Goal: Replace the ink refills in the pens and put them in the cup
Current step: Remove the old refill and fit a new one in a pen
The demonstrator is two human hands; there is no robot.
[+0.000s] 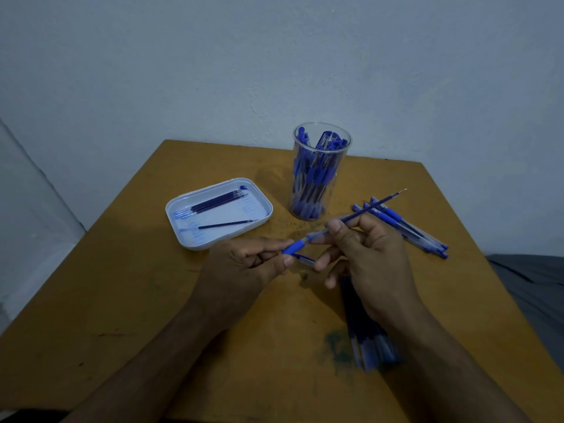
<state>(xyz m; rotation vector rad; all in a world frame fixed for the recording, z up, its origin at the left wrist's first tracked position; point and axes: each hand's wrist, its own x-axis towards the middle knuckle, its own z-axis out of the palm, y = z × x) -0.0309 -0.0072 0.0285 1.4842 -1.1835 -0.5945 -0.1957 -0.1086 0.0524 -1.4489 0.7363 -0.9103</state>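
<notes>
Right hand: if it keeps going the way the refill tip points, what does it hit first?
Likely the loose pens lying on the table just beyond the right hand; the held refill already crosses above them. Height is unclear, so it might pass over.

Arms: two bare forearms enter from the bottom edge, no sleeves visible up to the frame's lower border.
Left hand (244,264): bare, with no ring, glove or band showing; short, plain nails, the thumbnail catching a dull light.
Right hand (366,254): bare likewise, ungloved; fingernails short and unpainted, knuckles creased.
Wrists: both uncovered, with no watch, bracelet or strap in sight.
Markings: no tattoos, plasters or ink stains can be made out in the dim light.
</notes>
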